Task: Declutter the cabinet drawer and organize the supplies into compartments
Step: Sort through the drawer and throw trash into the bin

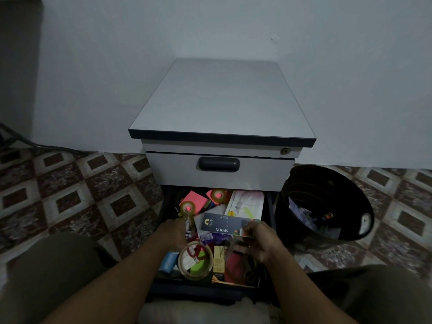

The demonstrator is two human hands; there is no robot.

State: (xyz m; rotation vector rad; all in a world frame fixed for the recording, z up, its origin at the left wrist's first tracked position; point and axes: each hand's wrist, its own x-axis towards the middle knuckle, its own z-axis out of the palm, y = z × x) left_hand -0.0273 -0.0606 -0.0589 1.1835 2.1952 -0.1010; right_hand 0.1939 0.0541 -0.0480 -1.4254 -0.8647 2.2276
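The lower drawer (163,213) of a grey cabinet (222,101) stands pulled out, crammed with supplies. My right hand (259,239) pinches the near edge of a dark card package (222,224) printed "SPOON 2PCS", lifted over the clutter. My left hand (174,232) reaches into the drawer's left side, fingers curled round small items near a tape roll (188,208); what it holds is hidden. A second small tape roll (218,195), pink sticky notes (195,199), a large tape ring (196,260), a blue item (168,261) and a white booklet (247,204) lie inside.
A black waste bin (327,202) with scraps inside stands right of the cabinet. The upper drawer (219,169) is closed, with a dark handle. Patterned floor tiles (81,195) spread to both sides. My knees frame the drawer at bottom left and right.
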